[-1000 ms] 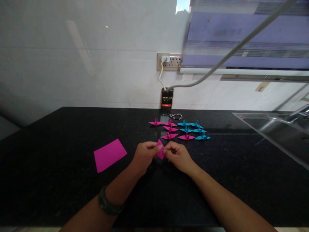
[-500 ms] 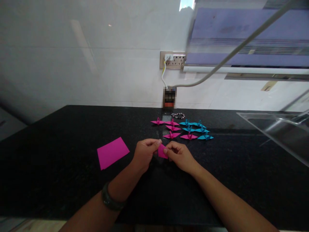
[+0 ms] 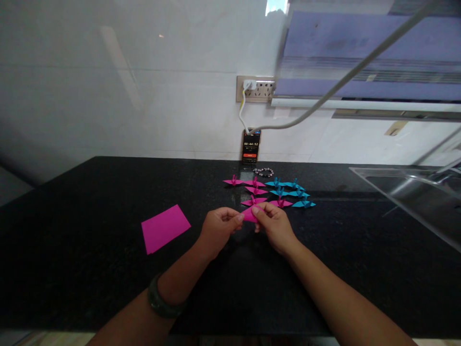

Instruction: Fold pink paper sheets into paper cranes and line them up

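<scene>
Between my two hands is a small folded piece of pink paper (image 3: pixel 248 216). My left hand (image 3: pixel 220 229) pinches its left corner with thumb and fingertips. On its right side, my right hand (image 3: pixel 275 226) grips it, thumb on top and fingers behind, covering part of the paper. Just beyond the hands, several pink paper cranes (image 3: pixel 255 191) and blue paper cranes (image 3: pixel 279 192) stand in rows on the black countertop (image 3: pixel 108 202). To the left of my left hand lies a stack of flat pink paper sheets (image 3: pixel 165 229).
A phone (image 3: pixel 251 146) showing a timer leans against the wall, below a socket (image 3: pixel 264 90) with a white cable. In front of the phone lies a beaded bracelet (image 3: pixel 264 172). A metal sink (image 3: pixel 428 192) is set into the counter at the right.
The folded pink paper has been lifted slightly and turned, now lying more sideways. My right hand has shifted up and right, its thumb now higher on the paper.
</scene>
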Motion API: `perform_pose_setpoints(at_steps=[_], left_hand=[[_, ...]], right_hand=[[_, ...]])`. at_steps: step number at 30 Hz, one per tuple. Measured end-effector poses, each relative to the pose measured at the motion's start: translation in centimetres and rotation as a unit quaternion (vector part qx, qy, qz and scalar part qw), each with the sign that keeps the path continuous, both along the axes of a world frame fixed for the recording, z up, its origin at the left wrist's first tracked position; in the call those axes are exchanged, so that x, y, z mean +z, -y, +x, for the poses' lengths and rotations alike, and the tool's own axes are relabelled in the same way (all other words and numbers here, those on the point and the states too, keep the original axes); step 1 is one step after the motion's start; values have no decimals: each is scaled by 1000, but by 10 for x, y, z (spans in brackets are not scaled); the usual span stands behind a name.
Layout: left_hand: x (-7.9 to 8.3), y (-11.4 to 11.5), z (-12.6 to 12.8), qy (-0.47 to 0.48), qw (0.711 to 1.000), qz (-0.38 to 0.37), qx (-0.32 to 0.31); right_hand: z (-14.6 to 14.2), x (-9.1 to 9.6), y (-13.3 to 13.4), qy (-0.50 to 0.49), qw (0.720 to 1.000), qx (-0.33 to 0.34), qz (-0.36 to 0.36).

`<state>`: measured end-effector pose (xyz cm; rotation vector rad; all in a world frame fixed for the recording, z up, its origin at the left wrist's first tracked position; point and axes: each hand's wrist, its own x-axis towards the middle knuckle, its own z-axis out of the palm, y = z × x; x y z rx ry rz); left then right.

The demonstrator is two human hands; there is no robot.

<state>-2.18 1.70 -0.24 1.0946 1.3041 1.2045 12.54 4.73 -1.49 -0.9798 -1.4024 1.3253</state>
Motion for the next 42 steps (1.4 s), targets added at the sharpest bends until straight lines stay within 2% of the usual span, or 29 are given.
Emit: perform_pose_setpoints(at_steps=[3, 6, 8, 12, 17, 25, 42], left_hand=[[-1, 0, 0, -5, 1000, 2, -2], [-3, 0, 0, 37, 999, -3, 19], [-4, 0, 0, 61, 998, -14, 6], [-2, 2, 1, 38, 998, -34, -42], [0, 3, 1, 68, 997, -6, -46], [-2, 3, 1, 122, 992, -11, -34], [1, 3, 2, 115, 993, 18, -35]], right_hand=[[0, -1, -1, -46, 999, -5, -14], [-1, -2, 1, -58, 998, 25, -31], [-2, -2, 1, -46, 998, 36, -25], [1, -2, -1, -12, 1000, 15, 13], [4, -2, -1, 75, 993, 86, 33], [-2, 7, 5, -29, 998, 57, 2], [-1, 4, 4, -50, 997, 59, -9]])
